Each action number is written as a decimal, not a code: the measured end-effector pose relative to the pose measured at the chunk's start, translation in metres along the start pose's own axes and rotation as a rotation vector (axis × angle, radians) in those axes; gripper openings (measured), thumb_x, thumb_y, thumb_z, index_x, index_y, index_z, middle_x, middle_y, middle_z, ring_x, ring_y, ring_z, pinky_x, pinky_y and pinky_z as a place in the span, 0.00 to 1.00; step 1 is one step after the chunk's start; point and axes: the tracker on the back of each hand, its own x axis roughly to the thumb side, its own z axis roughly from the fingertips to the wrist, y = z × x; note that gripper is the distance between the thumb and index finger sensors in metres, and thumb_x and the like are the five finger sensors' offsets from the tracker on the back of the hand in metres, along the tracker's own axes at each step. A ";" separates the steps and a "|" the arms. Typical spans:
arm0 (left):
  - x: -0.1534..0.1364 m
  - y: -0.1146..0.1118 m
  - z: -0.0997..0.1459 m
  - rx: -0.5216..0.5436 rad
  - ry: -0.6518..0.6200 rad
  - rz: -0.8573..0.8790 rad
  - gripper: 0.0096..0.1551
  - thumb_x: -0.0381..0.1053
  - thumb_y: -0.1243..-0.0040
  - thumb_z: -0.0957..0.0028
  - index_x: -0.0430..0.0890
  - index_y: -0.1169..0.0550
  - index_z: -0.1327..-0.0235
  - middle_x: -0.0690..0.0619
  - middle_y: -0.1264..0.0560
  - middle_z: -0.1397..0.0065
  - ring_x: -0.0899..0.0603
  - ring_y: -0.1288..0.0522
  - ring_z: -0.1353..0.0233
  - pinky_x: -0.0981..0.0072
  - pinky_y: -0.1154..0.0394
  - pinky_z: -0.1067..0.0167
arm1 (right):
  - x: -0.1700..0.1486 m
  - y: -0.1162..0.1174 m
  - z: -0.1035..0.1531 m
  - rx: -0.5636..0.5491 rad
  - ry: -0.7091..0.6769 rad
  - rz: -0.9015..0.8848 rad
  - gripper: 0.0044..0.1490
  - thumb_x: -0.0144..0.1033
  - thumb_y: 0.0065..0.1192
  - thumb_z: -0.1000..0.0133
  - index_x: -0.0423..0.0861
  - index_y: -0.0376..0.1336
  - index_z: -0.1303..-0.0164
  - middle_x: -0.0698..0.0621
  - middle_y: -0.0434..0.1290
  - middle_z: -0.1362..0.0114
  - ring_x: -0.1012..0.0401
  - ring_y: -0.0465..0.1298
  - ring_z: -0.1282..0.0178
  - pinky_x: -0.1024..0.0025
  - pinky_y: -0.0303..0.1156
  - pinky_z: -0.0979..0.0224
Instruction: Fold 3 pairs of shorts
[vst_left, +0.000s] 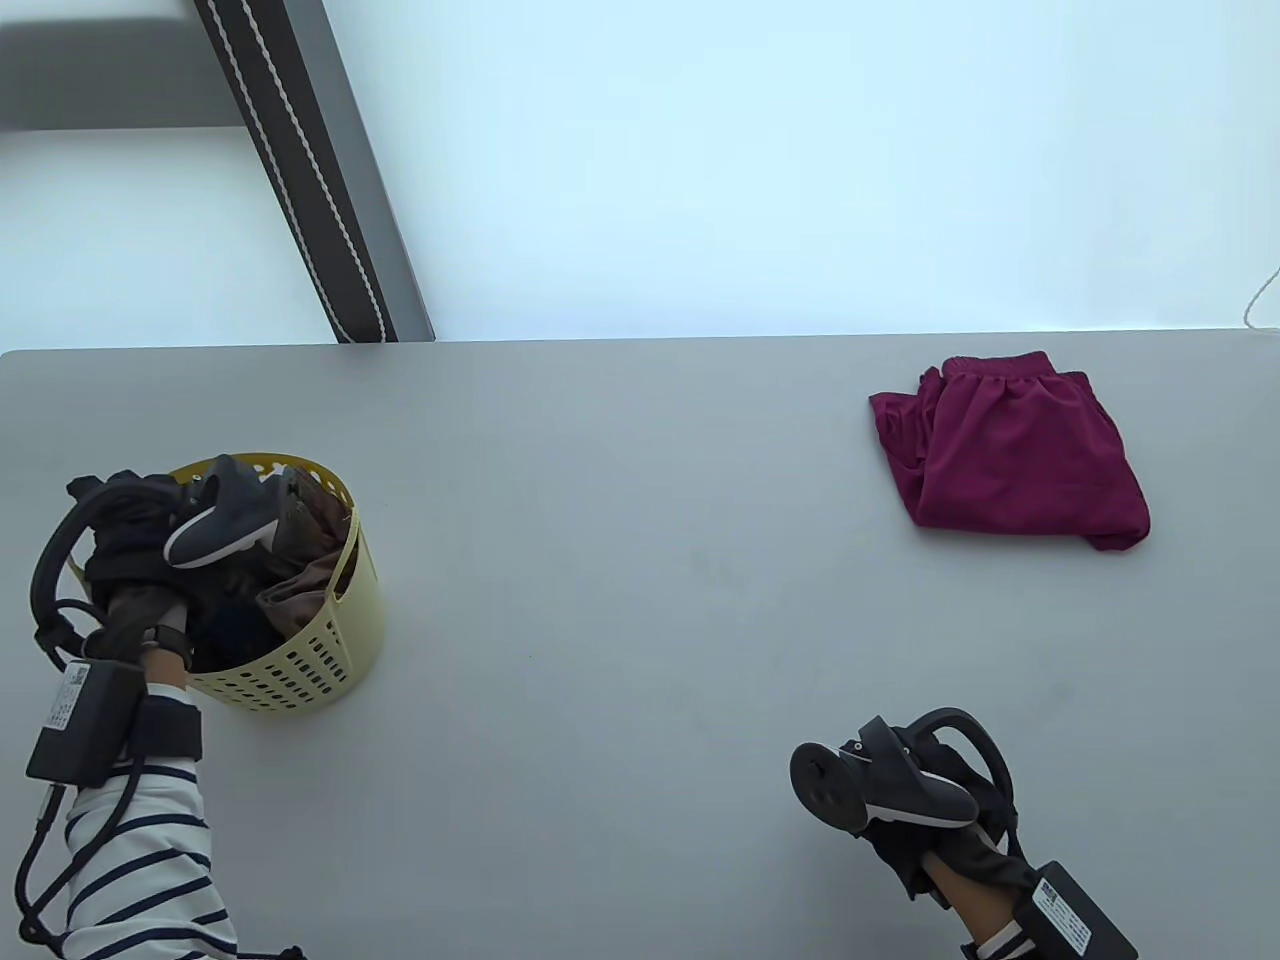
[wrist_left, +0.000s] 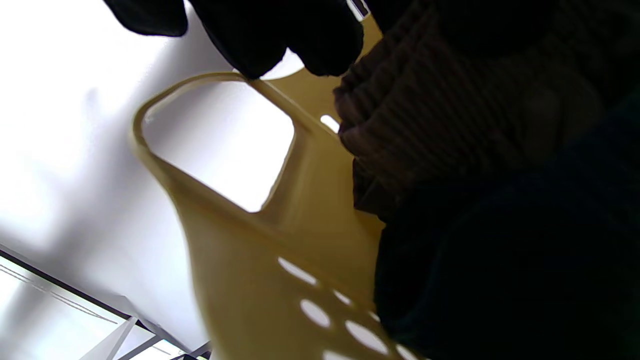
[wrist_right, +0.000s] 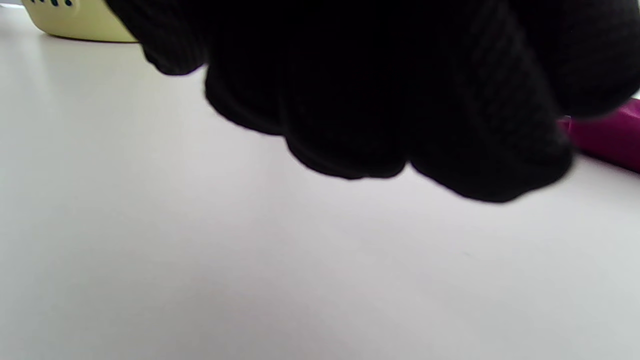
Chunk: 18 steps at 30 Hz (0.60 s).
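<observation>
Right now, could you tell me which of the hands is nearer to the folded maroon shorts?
The right hand is nearer, low on the table below the maroon shorts with bare table between. The left hand is far across the table, in the yellow basket.

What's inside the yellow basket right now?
The basket holds brown cloth and darker cloth, crumpled together. The left hand reaches in over them. It hides whatever lies deeper, so the number of garments cannot be told.
</observation>
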 end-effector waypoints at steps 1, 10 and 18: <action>-0.004 0.005 0.005 0.033 0.001 0.046 0.25 0.65 0.46 0.55 0.63 0.29 0.44 0.45 0.33 0.19 0.32 0.32 0.21 0.29 0.35 0.29 | 0.000 0.000 0.000 0.001 -0.002 0.000 0.24 0.55 0.50 0.46 0.49 0.74 0.73 0.49 0.82 0.68 0.56 0.84 0.73 0.54 0.78 0.58; -0.073 0.074 0.072 0.514 0.168 0.467 0.23 0.57 0.50 0.46 0.48 0.33 0.42 0.54 0.20 0.33 0.41 0.16 0.30 0.31 0.26 0.30 | -0.001 0.002 -0.001 0.017 0.008 -0.005 0.24 0.55 0.50 0.46 0.49 0.74 0.73 0.49 0.82 0.68 0.56 0.84 0.73 0.54 0.78 0.58; -0.132 0.174 0.132 0.869 0.349 0.699 0.23 0.55 0.53 0.42 0.45 0.38 0.40 0.52 0.22 0.40 0.53 0.13 0.47 0.50 0.16 0.36 | -0.003 0.003 -0.001 0.018 0.024 -0.002 0.24 0.55 0.50 0.46 0.49 0.74 0.73 0.49 0.82 0.68 0.56 0.84 0.73 0.54 0.78 0.58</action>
